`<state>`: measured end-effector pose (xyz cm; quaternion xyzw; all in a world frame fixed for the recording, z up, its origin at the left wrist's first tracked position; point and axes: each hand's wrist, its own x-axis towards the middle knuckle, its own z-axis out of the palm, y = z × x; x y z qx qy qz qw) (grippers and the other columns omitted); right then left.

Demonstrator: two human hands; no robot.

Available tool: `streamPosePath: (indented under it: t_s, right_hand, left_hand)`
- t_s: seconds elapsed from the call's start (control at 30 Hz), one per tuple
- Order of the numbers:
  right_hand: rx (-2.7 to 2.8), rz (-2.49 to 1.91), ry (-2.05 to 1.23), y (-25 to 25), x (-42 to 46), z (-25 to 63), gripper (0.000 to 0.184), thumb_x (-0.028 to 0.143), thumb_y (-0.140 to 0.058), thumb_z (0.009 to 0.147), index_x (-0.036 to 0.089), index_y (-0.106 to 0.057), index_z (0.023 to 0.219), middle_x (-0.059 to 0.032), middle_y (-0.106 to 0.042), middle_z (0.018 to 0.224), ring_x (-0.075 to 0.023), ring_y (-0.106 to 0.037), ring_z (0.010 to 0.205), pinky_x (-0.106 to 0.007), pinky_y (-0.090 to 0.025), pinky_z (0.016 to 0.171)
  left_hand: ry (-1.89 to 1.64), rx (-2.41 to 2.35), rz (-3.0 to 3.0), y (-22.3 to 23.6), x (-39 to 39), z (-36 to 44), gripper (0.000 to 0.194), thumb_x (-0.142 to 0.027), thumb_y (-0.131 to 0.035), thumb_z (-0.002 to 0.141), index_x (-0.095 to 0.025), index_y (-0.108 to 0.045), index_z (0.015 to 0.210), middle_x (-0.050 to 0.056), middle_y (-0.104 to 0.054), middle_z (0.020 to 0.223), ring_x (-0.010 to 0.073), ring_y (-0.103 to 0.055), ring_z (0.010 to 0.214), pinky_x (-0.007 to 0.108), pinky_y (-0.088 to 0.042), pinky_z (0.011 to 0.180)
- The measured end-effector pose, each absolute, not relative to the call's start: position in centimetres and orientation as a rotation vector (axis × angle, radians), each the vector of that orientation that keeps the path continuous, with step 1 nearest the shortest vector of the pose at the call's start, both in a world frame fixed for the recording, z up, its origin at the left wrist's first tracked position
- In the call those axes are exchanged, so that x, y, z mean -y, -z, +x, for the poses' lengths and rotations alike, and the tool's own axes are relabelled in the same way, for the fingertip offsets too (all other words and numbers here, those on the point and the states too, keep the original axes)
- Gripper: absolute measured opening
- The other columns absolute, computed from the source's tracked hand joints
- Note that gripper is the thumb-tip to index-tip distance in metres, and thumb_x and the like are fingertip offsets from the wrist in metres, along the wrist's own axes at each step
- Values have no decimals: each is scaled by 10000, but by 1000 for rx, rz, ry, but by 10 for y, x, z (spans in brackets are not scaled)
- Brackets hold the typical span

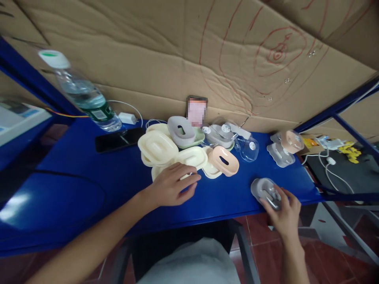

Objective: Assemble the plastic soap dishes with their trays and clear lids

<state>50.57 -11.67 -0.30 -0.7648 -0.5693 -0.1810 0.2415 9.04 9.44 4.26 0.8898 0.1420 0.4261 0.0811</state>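
Observation:
My left hand (173,184) rests on the blue table (89,177), fingers curled and touching the lower edge of a cream oval plastic piece (192,156) in a pile of similar cream pieces (156,148). My right hand (284,213) is closed around a grey oval plastic part (263,188) near the table's front right edge. A peach oval piece (224,160) lies just right of the pile, and a grey one (180,131) sits behind it on a pale green piece.
A water bottle (83,94) stands at the back left beside a black phone (118,139) and a white charger (127,118). Clear plastic shells (247,148) and a peach-and-clear pair (286,146) lie at the back right. Cardboard (207,51) walls the back.

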Motion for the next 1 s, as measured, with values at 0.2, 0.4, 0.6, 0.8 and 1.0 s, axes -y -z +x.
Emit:
streamPosePath:
  t_s: [0.2,0.4,0.6,0.8,1.0]
  right_hand:
    - [1742,-1796,214,3,97,397,703,604,-793,898,349,-590,1521,-164,-583,1432,-441,-587,1318,-709,-539,1038]
    - [1680,-1602,28,10,53,336,604,543,-646,1021,290,-549,1560,-156,-620,1478,-367,-623,1351,-608,-578,1081]
    - [1586,-1676,157,-4,41,354,572,494,-683,1007,258,-569,1516,-152,-608,1495,-356,-582,1399,-623,-536,1122]
    - [1838,-1566,321,-59,-49,385,615,513,-599,1054,206,-483,1574,-191,-530,1549,-347,-502,1467,-606,-451,1212]
    - [2248,-1544,342,-72,-142,375,638,603,-591,1044,179,-545,1518,-198,-551,1558,-357,-470,1488,-565,-383,1237]
  left_hand:
    - [-817,-245,2676,-30,-64,109,854,-568,-851,840,-271,-504,1562,211,-526,1598,394,-585,1412,531,-531,1137]
    - [-953,-349,2770,2,-50,122,883,-395,-840,893,-245,-391,1638,255,-309,1736,420,-360,1604,617,-407,1255]
    - [-1024,-308,2951,5,-39,125,664,-172,-717,950,-294,-514,1571,145,-460,1671,337,-412,1569,572,-343,1293]
    - [-833,-363,2948,-2,-48,126,422,-380,-706,992,-178,-654,1359,131,-684,1385,302,-605,1301,514,-387,1201]
    - [-819,-278,2957,0,-60,124,355,-458,-700,1012,-197,-680,1251,66,-743,1194,249,-650,1155,501,-334,1186]
